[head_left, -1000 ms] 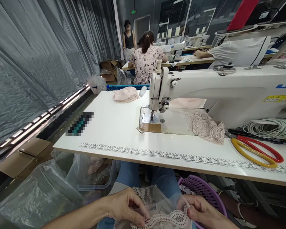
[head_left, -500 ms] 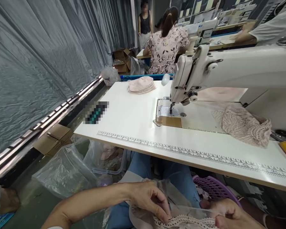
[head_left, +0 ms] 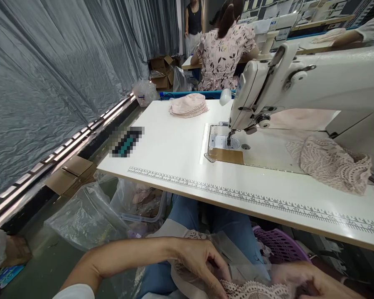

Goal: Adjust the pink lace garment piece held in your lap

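My left hand (head_left: 202, 261) is over my lap, its thumb and fingers closed on the edge of a pale pink piece of lace (head_left: 255, 290). My right hand (head_left: 311, 277) grips the other end of the lace; it is slightly blurred and its fingertips are partly hidden. Between the hands the scalloped lace edge is stretched, with sheer mesh (head_left: 246, 272) attached behind it. More sheer fabric lies across my jeans (head_left: 187, 211), below the table's front edge.
A white sewing machine (head_left: 299, 87) stands on the white table (head_left: 174, 145), with crumpled lace (head_left: 333, 164) on its right and stacked pink pieces (head_left: 189, 106) at the back. Under the table are a purple basket (head_left: 277, 245) and a plastic bin (head_left: 156, 214). A co-worker (head_left: 221, 54) sits ahead.
My view has shifted a little, so the machine appears farther right. Both hands have moved slightly to the right in view, with the lace between them.
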Motion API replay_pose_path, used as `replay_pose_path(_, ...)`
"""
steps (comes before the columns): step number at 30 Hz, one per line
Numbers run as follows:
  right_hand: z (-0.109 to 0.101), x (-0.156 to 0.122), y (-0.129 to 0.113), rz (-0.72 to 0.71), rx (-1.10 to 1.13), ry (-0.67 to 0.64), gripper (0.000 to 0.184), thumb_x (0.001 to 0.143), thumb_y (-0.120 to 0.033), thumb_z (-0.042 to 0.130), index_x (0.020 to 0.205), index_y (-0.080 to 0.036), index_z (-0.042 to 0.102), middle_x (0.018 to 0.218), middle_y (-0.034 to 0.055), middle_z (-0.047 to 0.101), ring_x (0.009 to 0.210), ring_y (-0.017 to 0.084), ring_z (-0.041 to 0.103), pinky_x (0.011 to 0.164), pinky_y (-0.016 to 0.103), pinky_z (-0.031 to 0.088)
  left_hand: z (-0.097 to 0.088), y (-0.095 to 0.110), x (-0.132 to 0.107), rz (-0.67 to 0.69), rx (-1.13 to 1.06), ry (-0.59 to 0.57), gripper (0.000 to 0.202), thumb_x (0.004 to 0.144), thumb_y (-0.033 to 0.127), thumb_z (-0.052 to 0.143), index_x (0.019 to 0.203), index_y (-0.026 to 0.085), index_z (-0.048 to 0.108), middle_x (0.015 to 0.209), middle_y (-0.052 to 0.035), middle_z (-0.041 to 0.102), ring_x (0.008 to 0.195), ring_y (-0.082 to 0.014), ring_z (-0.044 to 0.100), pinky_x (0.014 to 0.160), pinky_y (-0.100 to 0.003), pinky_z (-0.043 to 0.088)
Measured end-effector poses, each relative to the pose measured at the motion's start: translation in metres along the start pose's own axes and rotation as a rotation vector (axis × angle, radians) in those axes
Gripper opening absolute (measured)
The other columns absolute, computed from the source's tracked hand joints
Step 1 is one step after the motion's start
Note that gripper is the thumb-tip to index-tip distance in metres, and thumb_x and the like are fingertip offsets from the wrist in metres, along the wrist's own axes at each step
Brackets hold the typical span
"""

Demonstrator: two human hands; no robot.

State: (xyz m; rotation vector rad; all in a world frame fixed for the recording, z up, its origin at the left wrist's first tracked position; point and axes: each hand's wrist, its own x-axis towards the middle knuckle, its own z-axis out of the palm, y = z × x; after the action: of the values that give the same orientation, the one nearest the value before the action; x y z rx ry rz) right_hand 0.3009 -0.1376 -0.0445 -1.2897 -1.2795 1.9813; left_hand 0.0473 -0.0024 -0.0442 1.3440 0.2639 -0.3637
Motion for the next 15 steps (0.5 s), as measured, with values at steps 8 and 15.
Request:
replay_pose_path(8,0.036,0.034,-0.081,0.182,-0.497,0.022,0.03,0.057,-0.03,0.079,0.082,-0.023,0.063,0.082,0.001,0.055,0.082,0.021,0.048,0.071,0.03,0.035,0.014,-0.002,0.006,-0.001,-0.038,0.194,0.054,0.048,0.062,0.076,0.078,0.018,0.073,0.067,0.0038,0.061,0.064,-0.0075,0.049,0.06,-0.015,0.038)
replay_pose_path(15,0.031,0.04,-0.071,0.133,-0.308,-0.085,0.019,0.06,-0.032,0.073,0.065,-0.021,0.058,0.067,-0.0028,0.054,0.068,0.014,0.047,0.06,0.024,0.033,0.018,0.001,0.004,-0.033,-0.115,0.183,0.058,0.042,0.065,0.076,0.076,0.018,0.072,0.065,0.0044,0.06,0.061,-0.0066,0.05,0.063,-0.015,0.042)
